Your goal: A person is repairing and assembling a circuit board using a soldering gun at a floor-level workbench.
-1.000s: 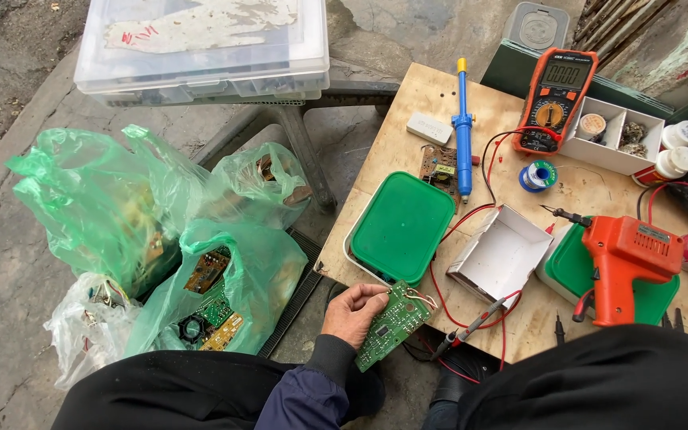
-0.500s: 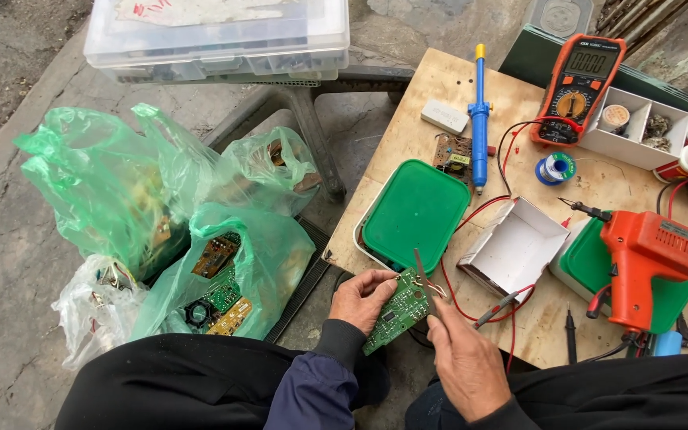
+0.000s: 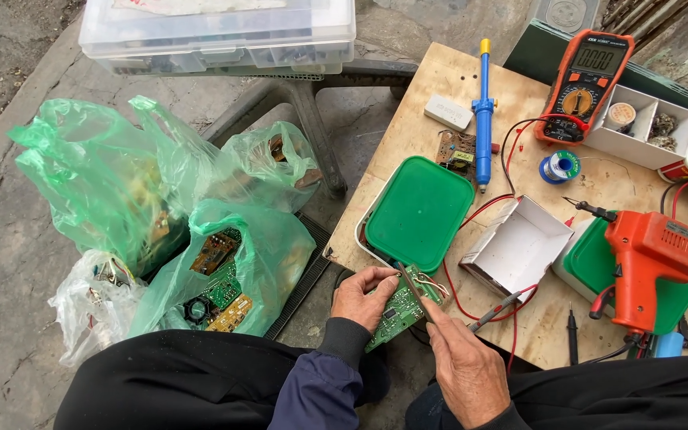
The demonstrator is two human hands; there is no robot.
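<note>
My left hand point(image 3: 362, 298) grips a small green circuit board point(image 3: 397, 309) by its left edge, just below the front edge of the wooden table point(image 3: 431, 87). My right hand point(image 3: 467, 368) holds a thin dark probe point(image 3: 409, 285) whose tip rests on the board's upper part. Red wires point(image 3: 455, 296) loop from the board toward the table. Above the board sits a green-lidded box point(image 3: 419, 212).
On the table lie an open white cardboard box point(image 3: 517, 247), an orange soldering gun point(image 3: 648, 256), a blue desoldering pump point(image 3: 483, 119), an orange multimeter point(image 3: 584, 81) and a solder spool point(image 3: 559, 166). Green plastic bags of circuit boards point(image 3: 216, 263) sit left, under a clear storage box point(image 3: 216, 32).
My right hand came into view from the lower right and set the probe on the board. My left hand kept its hold and lifted the board slightly.
</note>
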